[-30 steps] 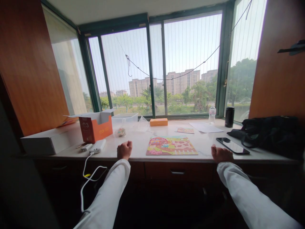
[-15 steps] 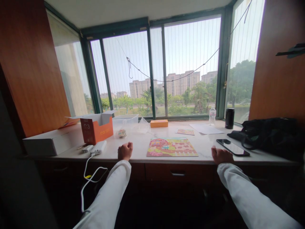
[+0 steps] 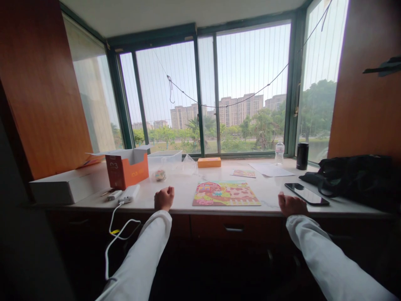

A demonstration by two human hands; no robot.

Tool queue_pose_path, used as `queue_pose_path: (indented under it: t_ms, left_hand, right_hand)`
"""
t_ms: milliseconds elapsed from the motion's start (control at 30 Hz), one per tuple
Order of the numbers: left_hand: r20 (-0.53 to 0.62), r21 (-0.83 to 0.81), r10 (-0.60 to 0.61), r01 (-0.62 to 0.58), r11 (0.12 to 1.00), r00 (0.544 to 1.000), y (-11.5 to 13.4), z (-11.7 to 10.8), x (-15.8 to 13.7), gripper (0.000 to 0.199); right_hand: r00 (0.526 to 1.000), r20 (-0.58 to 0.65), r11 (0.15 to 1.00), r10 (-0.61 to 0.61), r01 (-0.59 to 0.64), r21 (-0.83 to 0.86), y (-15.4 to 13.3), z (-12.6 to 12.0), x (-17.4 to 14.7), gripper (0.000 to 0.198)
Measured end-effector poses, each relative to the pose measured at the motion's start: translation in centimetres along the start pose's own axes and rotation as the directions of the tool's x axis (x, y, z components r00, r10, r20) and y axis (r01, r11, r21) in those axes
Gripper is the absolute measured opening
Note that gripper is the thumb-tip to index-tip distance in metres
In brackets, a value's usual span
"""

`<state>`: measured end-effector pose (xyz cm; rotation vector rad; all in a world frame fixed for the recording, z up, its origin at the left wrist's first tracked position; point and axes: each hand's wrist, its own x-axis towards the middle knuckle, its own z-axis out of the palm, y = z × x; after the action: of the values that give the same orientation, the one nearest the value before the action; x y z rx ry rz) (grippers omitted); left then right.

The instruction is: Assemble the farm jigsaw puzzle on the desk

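My left hand (image 3: 164, 198) rests as a loose fist at the counter's front edge, left of a colourful farm-scene picture board (image 3: 226, 193). The board lies flat and shows a red barn, a cow-patterned shape and a white fence. On its other side my right hand (image 3: 292, 204) is also curled closed on the edge. A black phone (image 3: 307, 194) lies just beside that hand. Neither hand touches the board, and nothing shows in either fist. Behind my left hand sits a small clear bag of colourful pieces (image 3: 160, 175).
An orange box (image 3: 127, 169), a white box (image 3: 59, 188), white chargers (image 3: 129, 194) with a hanging cable and a clear tub (image 3: 165, 157) stand left. Farther back are a small orange box (image 3: 209, 162), paper (image 3: 272, 169), a bottle (image 3: 279, 154), a black cylinder (image 3: 302, 156) and a black bag (image 3: 360, 179).
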<state>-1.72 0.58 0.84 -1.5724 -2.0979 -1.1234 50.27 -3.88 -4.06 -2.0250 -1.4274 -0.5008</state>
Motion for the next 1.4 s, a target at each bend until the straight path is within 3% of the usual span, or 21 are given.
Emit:
queue_pose_path:
  t_ms: [233, 900, 1200, 1400]
  left_hand:
    - [0.024, 0.005, -0.002, 0.002, 1.000, 1.000, 0.6, -0.5, -0.2, 0.046]
    - [0.044, 0.055, -0.035, 0.032, 0.998, 0.998, 1.2, -0.8, -0.2, 0.045]
    - [0.034, 0.079, -0.026, 0.024, 0.997, 0.999, 1.0, -0.5, -0.1, 0.046]
    - [0.019, 0.066, -0.006, 0.005, 0.998, 1.000, 0.9, -0.5, -0.1, 0.046]
  right_hand:
    - [1.000, -0.022, 0.999, 0.023, -0.024, -0.033, -0.2, -0.5, -0.3, 0.055]
    - [0.981, 0.190, 0.999, 0.048, -0.045, -0.020, -0.7, -2.2, 0.1, 0.055]
    - [0.980, 0.195, 0.999, 0.046, -0.043, -0.020, -0.7, -2.3, -0.1, 0.056]
    - [0.987, 0.151, 0.998, 0.059, -0.056, -0.027, -0.2, -1.0, 0.2, 0.056]
